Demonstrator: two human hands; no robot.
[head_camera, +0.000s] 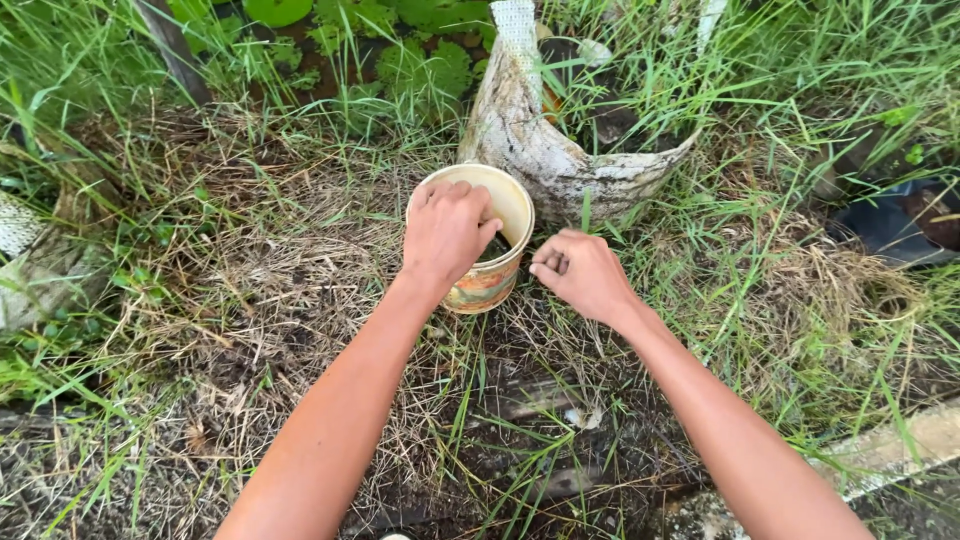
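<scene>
I see two bare arms reaching out over a patch of dry, flat grass. In the middle of this patch, close to its far edge, sits a small round tub. It is cream inside and has orange and green marks on the outside. The tub is tipped. Its open mouth points up and a bit toward me, and its long line runs from the mouth down and toward me into the grass. I can see something dark low down inside it.

My left hand is on the near left part of the tub's rim. The fingers are bent over the edge and hold it, with the tips dipping inside the mouth. The back of the hand covers much of the tub's left side.

My right hand is just beside the tub, on its right. It is curled into a loose fist with the fingers tucked in close. I cannot tell if it holds anything, and I cannot tell if it touches the tub.

Right behind the tub lies a torn, dirty white sack, bent like a bowl with dark soil in it. Tall green grass grows all around the far edge. A dark bag lies at the right edge. A pale strip runs across the near right corner.
</scene>
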